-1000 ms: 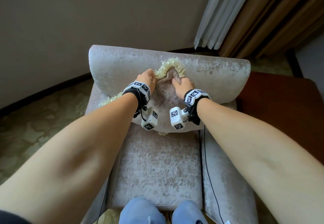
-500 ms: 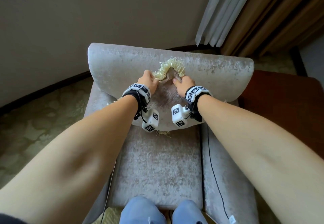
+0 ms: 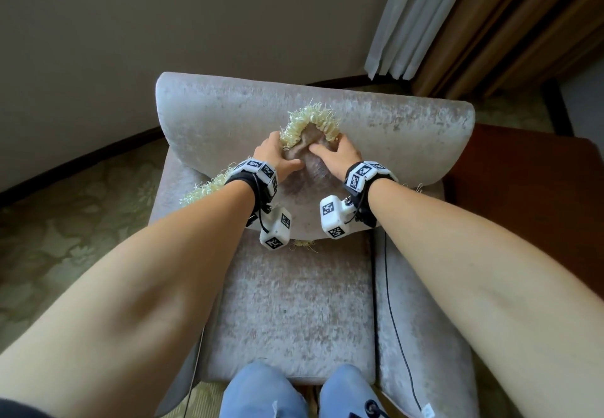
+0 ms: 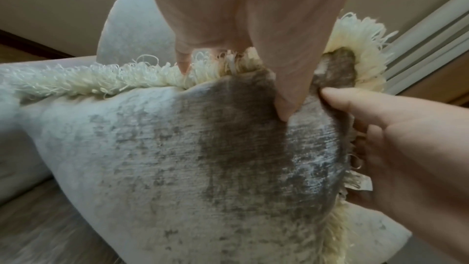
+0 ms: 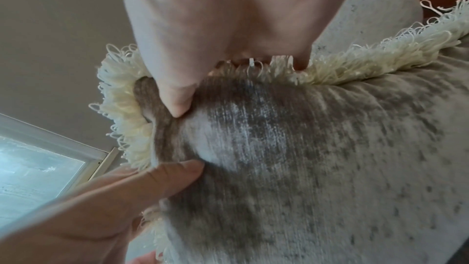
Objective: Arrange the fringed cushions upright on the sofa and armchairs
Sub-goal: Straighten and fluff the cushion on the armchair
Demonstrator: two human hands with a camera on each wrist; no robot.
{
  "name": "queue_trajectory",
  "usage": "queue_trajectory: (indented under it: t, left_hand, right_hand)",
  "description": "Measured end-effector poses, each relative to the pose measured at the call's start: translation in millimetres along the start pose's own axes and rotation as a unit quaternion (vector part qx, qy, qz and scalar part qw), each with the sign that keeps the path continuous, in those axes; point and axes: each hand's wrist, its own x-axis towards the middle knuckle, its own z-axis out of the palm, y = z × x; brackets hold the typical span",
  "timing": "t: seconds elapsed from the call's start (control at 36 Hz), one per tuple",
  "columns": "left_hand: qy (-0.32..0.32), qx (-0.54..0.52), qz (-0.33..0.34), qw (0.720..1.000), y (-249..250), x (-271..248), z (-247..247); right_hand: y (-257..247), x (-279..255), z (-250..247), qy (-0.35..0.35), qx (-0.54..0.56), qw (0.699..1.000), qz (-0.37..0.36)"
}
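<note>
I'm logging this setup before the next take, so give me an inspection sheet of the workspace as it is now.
Surface: armchair, pale velvet seat bare in front.
Job's things: cushion stands on a corner against the backrest, top corner pinched.
Clutter: nothing seen.
Grippers: left hand and right hand both grip the cushion's top corner, thumbs on its front.
Cables: black cable runs down the right armrest.
Surroundings: wall, curtains, wooden table, patterned carpet.

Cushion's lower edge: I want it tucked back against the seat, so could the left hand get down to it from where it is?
Probably yes. The left hand grips the cushion near its top corner, and the cushion's face below looks bare down to the armchair seat. It must first let go.
</note>
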Motion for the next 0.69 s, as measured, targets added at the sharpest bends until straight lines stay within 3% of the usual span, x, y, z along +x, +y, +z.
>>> queue_trajectory:
  t: [0.17, 0.28, 0.39, 0.47, 0.69]
  left_hand:
    - [0.038, -0.041, 0.019, 0.998, 7, -11, -10]
    - [0.003, -0.031, 0.016, 0.999, 12, -20, -16]
    - [-0.062, 0.053, -0.003, 0.997, 9, -28, -15]
    - [-0.054, 0.081, 0.001, 0.995, 6, -34, -12]
    - [0.003, 0.080, -0.005, 0.997, 14, -45, -18]
  right_hand:
    - [-2, -11, -2, 0.008, -0.011, 1.000, -0.023]
    - [2, -18, -4, 0.009, -0.044, 0.998, -0.036]
    - [9, -25, -2, -0.041, -0.071, 0.996, -0.037]
    - [12, -29, 5, -0.080, -0.126, 0.988, -0.037]
    - [-4, -40, 1, 0.022, -0.153, 0.987, -0.052]
